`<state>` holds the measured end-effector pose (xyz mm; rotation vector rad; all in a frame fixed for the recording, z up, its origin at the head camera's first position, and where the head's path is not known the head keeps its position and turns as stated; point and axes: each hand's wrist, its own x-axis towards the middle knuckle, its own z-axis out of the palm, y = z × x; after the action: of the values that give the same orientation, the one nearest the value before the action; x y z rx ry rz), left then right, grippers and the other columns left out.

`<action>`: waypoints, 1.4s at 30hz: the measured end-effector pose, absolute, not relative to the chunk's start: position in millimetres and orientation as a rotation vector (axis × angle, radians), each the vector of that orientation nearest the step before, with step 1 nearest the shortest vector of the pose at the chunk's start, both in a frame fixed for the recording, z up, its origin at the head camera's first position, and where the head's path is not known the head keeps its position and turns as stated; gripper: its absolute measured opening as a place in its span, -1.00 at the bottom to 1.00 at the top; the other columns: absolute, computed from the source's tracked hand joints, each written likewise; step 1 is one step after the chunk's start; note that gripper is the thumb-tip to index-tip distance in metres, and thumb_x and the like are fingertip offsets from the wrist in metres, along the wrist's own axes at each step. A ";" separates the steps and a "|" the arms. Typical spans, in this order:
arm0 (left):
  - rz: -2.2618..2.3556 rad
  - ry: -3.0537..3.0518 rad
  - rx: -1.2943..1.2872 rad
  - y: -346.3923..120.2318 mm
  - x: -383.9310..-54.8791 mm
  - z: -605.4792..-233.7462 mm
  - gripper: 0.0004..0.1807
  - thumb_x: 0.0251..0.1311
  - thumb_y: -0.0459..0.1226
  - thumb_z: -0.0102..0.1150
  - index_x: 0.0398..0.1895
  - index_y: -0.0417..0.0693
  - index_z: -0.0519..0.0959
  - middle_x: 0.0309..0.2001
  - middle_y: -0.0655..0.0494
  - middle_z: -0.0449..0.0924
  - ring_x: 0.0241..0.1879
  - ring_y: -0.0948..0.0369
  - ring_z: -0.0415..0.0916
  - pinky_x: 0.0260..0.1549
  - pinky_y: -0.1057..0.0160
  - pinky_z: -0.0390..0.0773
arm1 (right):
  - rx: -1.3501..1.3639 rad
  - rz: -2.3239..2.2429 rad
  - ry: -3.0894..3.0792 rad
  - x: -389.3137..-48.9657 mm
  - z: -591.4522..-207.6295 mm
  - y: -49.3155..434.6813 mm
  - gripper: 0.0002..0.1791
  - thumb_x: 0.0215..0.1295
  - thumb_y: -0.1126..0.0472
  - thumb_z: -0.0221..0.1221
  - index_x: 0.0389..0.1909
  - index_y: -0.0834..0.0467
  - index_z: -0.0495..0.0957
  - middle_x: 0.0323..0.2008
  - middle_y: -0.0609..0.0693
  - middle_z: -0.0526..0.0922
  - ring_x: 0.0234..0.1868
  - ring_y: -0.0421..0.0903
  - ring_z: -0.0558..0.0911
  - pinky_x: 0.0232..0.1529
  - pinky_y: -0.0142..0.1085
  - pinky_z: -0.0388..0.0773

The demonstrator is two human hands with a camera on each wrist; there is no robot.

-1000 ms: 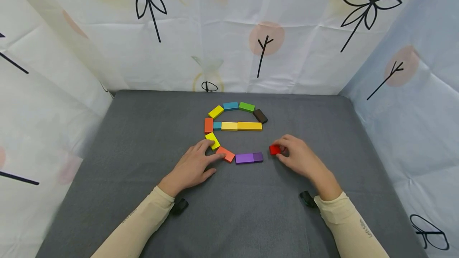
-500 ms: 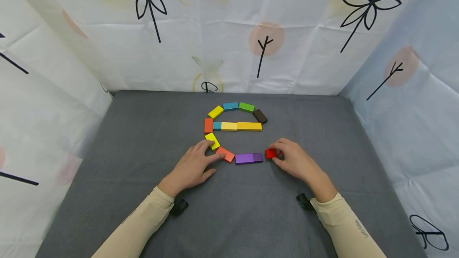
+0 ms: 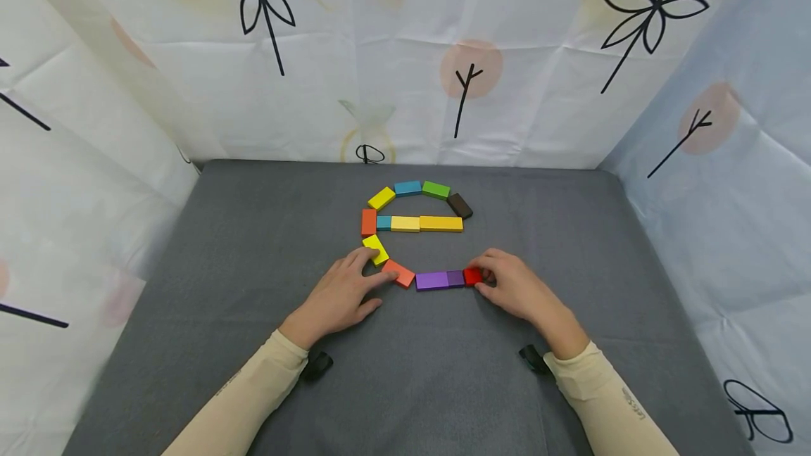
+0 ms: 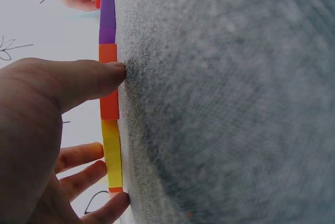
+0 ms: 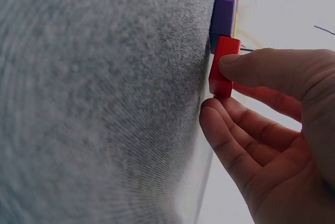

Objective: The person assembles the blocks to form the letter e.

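Between thumb and fingers, my right hand (image 3: 516,287) pinches a small red block (image 5: 222,87) on the grey cloth. Its left end sits against a dark purple block (image 3: 455,278), which adjoins a purple block (image 3: 432,281). To the left, an orange block (image 3: 403,274) and a yellow block (image 3: 373,245) lie tilted, forming a curve. My left hand (image 3: 338,294) rests beside these two with loosely spread fingers, fingertips at the yellow and orange blocks. In the left wrist view, the thumb (image 4: 99,80) stands in front of the orange block.
Above, an upright orange-red block (image 3: 369,222) meets a row of teal (image 3: 384,223), pale yellow (image 3: 405,224) and golden (image 3: 441,224) blocks. Yellow (image 3: 381,198), blue (image 3: 407,188), green (image 3: 436,189) and dark brown (image 3: 460,205) blocks arch over it. A printed curtain (image 3: 393,90) stands behind.
My right hand has slid the red block left and slightly nearer, closing the gap to the dark purple block. The left hand has stayed in place.
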<state>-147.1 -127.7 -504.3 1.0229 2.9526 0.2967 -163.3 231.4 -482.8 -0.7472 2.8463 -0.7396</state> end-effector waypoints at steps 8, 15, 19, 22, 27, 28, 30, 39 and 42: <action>0.302 2.959 1.032 -127.7 -147.0 -504.6 -0.38 0.34 -0.10 0.53 0.46 0.33 0.61 0.44 -0.18 0.37 0.44 -0.14 0.33 0.30 -0.24 0.51 | -0.753 -0.727 2.847 -163.7 -485.5 230.7 -0.65 0.31 0.39 0.49 0.09 0.16 0.76 -0.07 -0.04 0.68 -0.17 -0.11 0.61 -0.13 -0.12 0.64; 0.304 2.950 1.024 -127.8 -147.2 -503.9 -0.38 0.34 -0.09 0.53 0.46 0.32 0.61 0.45 -0.18 0.36 0.45 -0.14 0.32 0.31 -0.23 0.50 | -0.762 -0.723 2.854 -163.0 -486.1 229.9 -0.65 0.29 0.39 0.51 0.08 0.16 0.77 -0.07 -0.03 0.68 -0.18 -0.11 0.61 -0.14 -0.12 0.63; 0.297 2.942 1.010 -127.3 -147.5 -503.9 -0.38 0.35 -0.08 0.52 0.47 0.32 0.61 0.46 -0.18 0.36 0.45 -0.15 0.31 0.32 -0.24 0.48 | -0.773 -0.722 2.851 -163.1 -486.2 230.3 -0.65 0.30 0.39 0.50 0.08 0.17 0.77 -0.06 -0.02 0.68 -0.19 -0.11 0.60 -0.15 -0.12 0.63; 0.303 2.929 0.989 -126.8 -147.6 -503.9 -0.38 0.36 -0.08 0.51 0.48 0.31 0.61 0.47 -0.17 0.34 0.47 -0.15 0.30 0.34 -0.24 0.46 | -0.773 -0.724 2.848 -163.6 -486.4 230.6 -0.65 0.30 0.39 0.50 0.09 0.17 0.77 -0.06 -0.02 0.68 -0.19 -0.12 0.60 -0.15 -0.12 0.63; 0.292 2.928 0.974 -126.3 -147.2 -503.6 -0.39 0.37 -0.08 0.50 0.48 0.32 0.60 0.48 -0.17 0.33 0.48 -0.14 0.29 0.34 -0.24 0.46 | -0.765 -0.723 2.846 -163.0 -485.2 230.0 -0.64 0.30 0.39 0.50 0.10 0.17 0.77 -0.05 -0.01 0.68 -0.19 -0.11 0.60 -0.14 -0.13 0.63; 0.286 2.930 0.974 -126.2 -147.2 -503.8 -0.38 0.37 -0.08 0.50 0.48 0.33 0.60 0.48 -0.17 0.34 0.48 -0.14 0.29 0.34 -0.25 0.47 | -0.764 -0.722 2.847 -162.7 -484.8 229.9 -0.64 0.29 0.39 0.50 0.10 0.17 0.77 -0.05 -0.01 0.68 -0.19 -0.11 0.60 -0.14 -0.12 0.63; 0.274 2.935 0.975 -125.9 -147.2 -504.1 -0.38 0.37 -0.07 0.50 0.49 0.33 0.59 0.48 -0.16 0.34 0.48 -0.14 0.29 0.33 -0.25 0.47 | -0.768 -0.719 2.848 -163.2 -484.5 229.7 -0.64 0.30 0.39 0.50 0.10 0.17 0.77 -0.05 0.00 0.68 -0.19 -0.10 0.60 -0.15 -0.12 0.63; 0.318 2.935 0.978 -126.4 -146.4 -503.3 -0.39 0.36 -0.09 0.51 0.47 0.32 0.61 0.48 -0.17 0.34 0.47 -0.15 0.31 0.34 -0.26 0.47 | -0.785 -0.727 2.851 -162.6 -484.2 229.8 -0.64 0.30 0.39 0.50 0.11 0.18 0.77 -0.03 0.00 0.69 -0.17 -0.09 0.62 -0.14 -0.11 0.64; 0.309 2.943 0.994 -126.2 -146.2 -503.7 -0.39 0.36 -0.09 0.52 0.47 0.32 0.61 0.47 -0.17 0.35 0.47 -0.14 0.31 0.32 -0.26 0.48 | -0.799 -0.740 2.850 -162.1 -485.1 230.2 -0.64 0.30 0.40 0.49 0.11 0.18 0.76 -0.03 0.00 0.69 -0.17 -0.08 0.61 -0.14 -0.11 0.63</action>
<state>-146.2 -126.2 -503.7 0.9944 2.9435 0.3088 -162.1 230.2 -485.1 -0.7989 2.8496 -0.7404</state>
